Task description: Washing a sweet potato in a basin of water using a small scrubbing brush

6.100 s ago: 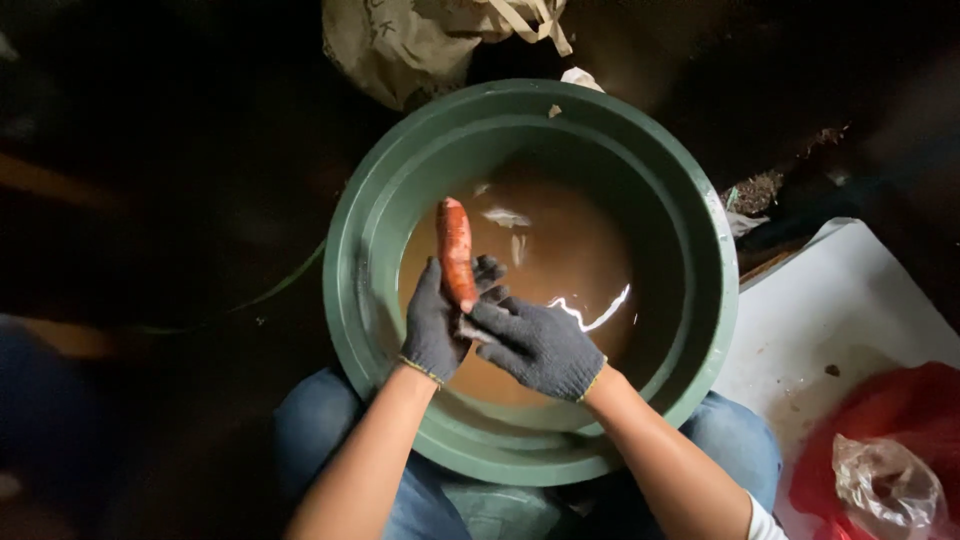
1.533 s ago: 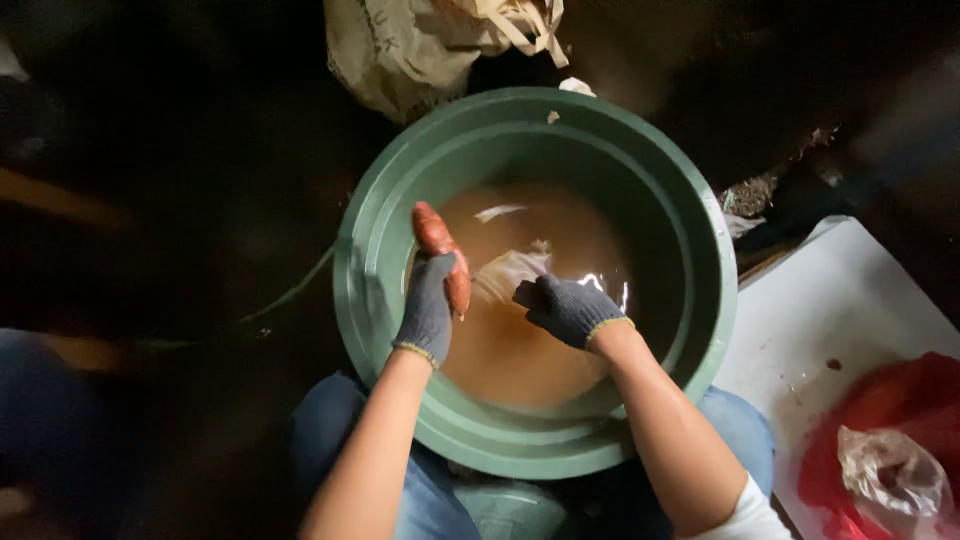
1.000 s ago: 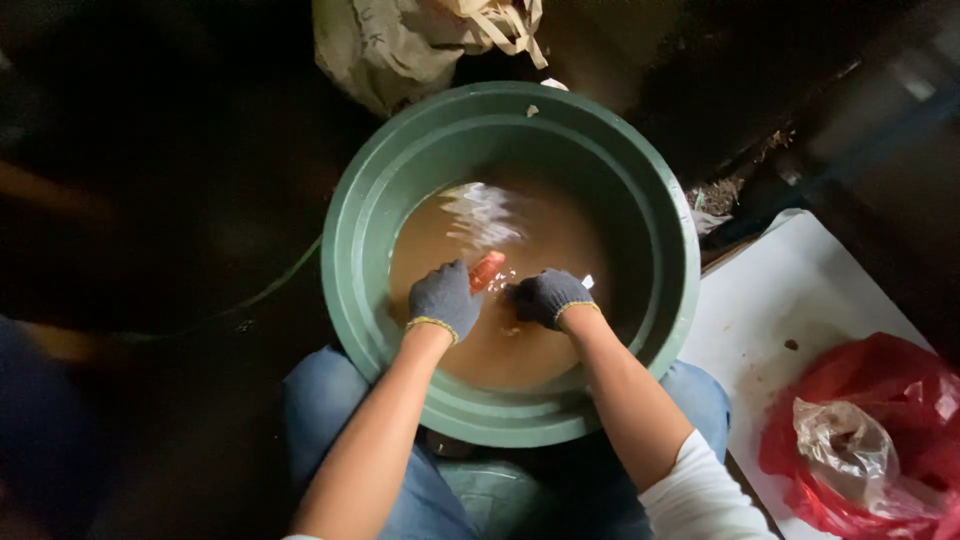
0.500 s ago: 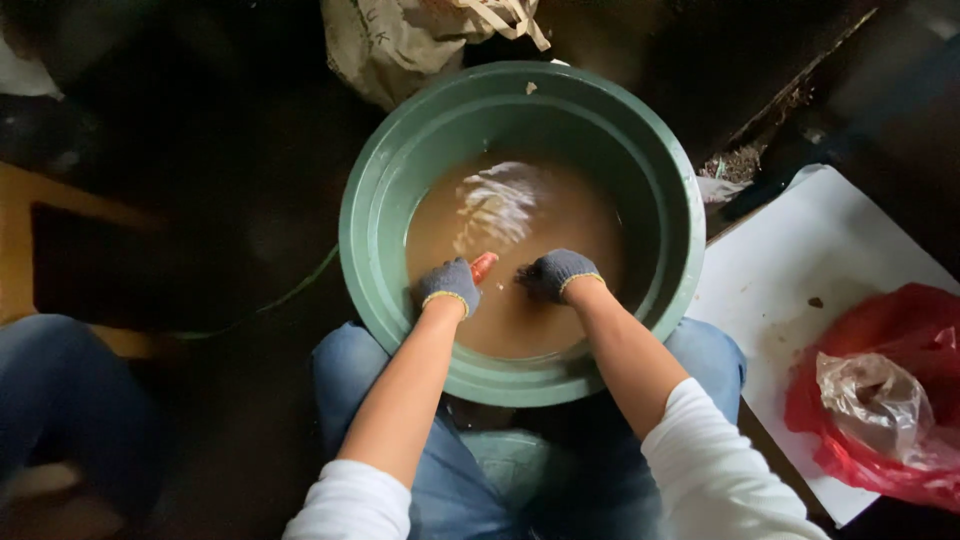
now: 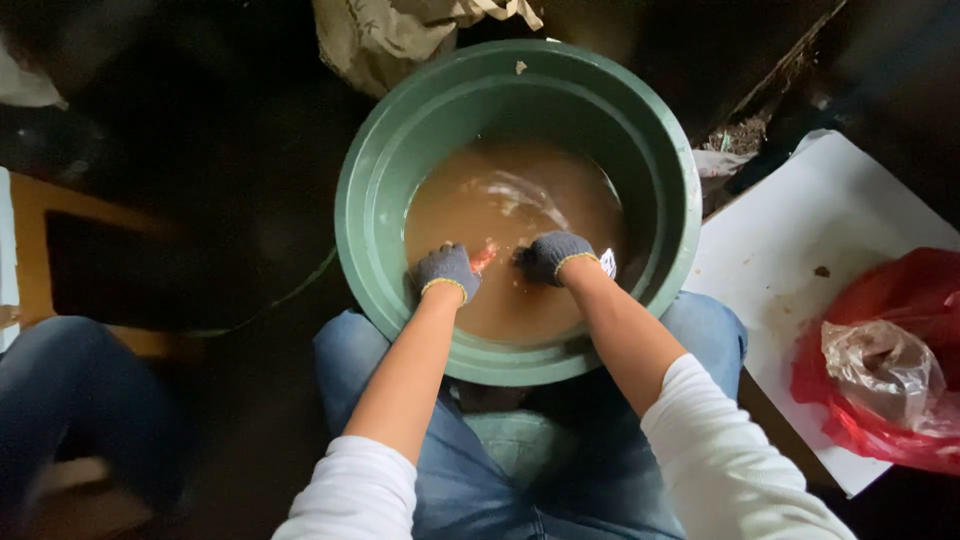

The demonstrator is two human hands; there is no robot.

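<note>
A large green basin [image 5: 372, 180] sits between my knees, part-filled with muddy brown water [image 5: 510, 205]. Both my hands wear grey knitted gloves and are dipped in the water at the near side. My left hand [image 5: 447, 271] is closed on an orange carrot [image 5: 483, 256], of which only a small piece shows above the water. My right hand [image 5: 553, 255] is just to its right, fingers curled toward the carrot; whether it grips it is hidden by the water.
A white board [image 5: 800, 260] lies to the right with a red plastic bag [image 5: 900, 300] and a clear bag [image 5: 882, 372] on it. A tan sack [image 5: 385, 35] lies behind the basin. Another person's jeans-clad leg [image 5: 60, 390] is at the left, beside a wooden frame [image 5: 30, 250].
The carrot went from being held up above the basin to being pushed down into the water. Both hands dropped into the water and came to the near side. The view shifted back.
</note>
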